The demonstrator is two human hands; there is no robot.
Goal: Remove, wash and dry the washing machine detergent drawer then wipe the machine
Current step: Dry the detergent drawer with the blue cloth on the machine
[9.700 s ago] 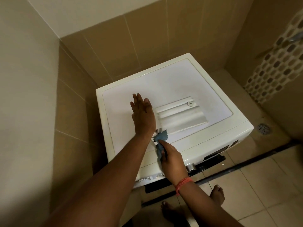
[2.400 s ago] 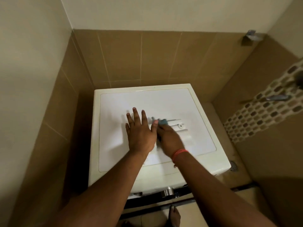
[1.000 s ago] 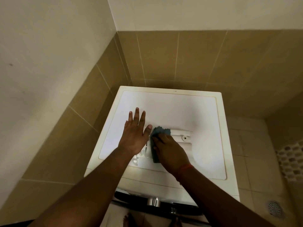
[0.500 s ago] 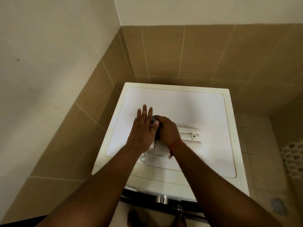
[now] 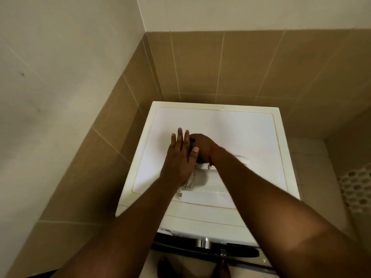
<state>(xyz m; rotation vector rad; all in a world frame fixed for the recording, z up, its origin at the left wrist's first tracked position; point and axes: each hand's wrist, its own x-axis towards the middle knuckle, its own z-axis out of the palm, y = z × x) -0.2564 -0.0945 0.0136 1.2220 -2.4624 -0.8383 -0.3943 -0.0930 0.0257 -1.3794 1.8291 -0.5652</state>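
Here, left to right: left hand [image 5: 180, 157] lies flat, fingers straight, pressing down beside the detergent drawer [image 5: 208, 184], which rests on the washing machine [image 5: 241, 127] top, near its front edge. Right hand [image 5: 201, 147] is curled at the drawer's far end; what it grips is hidden. Judgement: drawer is light, rigid moulded plastic, likely slick if damp, with thin ribs that could snap. Best held by the long side walls, not the small clips at its end.

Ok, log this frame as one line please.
phase: drying drawer | left hand: flat, steadying detergent drawer | right hand: curled, cloth hidden | on washing machine
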